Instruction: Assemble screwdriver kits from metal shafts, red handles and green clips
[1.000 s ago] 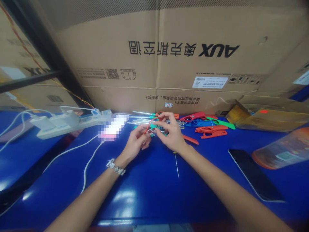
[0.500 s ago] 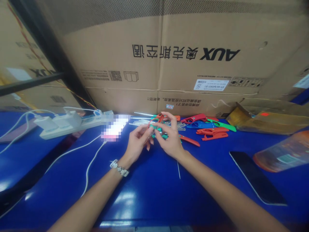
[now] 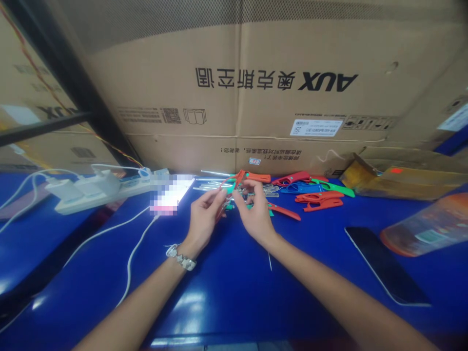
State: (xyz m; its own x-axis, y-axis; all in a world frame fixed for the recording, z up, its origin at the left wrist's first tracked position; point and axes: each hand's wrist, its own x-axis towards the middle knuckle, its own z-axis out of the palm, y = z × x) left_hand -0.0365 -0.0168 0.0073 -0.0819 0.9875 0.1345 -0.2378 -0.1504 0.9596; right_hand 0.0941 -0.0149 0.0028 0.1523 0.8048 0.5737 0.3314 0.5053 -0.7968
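My left hand [image 3: 203, 214], a watch at its wrist, pinches an orange-red plastic handle shell [image 3: 239, 178] between thumb and fingers. From the right, my right hand [image 3: 258, 209] closes on the same shell, fingertips bent around it. A small green part shows between the hands, though fingers hide much of it. Around them lie several thin metal rods [image 3: 214, 187], some with green ends. Behind my right hand is an orange handle piece [image 3: 259, 177]; another red-orange handle piece [image 3: 285, 211] lies just to its right. A thin metal pin [image 3: 270, 262] lies below my right wrist.
Red, blue and green handle shells [image 3: 302, 188] lie at the back right. Further right are an open carton [image 3: 409, 183], a dark phone [image 3: 385, 265] and a plastic jar [image 3: 427, 226]. On the left are a lit phone [image 3: 175, 192], cables and a power strip [image 3: 73, 204]. Cardboard [image 3: 274, 112] stands behind.
My right hand's raised fingers have curled down and in toward the shell. Both hands stay close together over the same spot. The view has shifted slightly.
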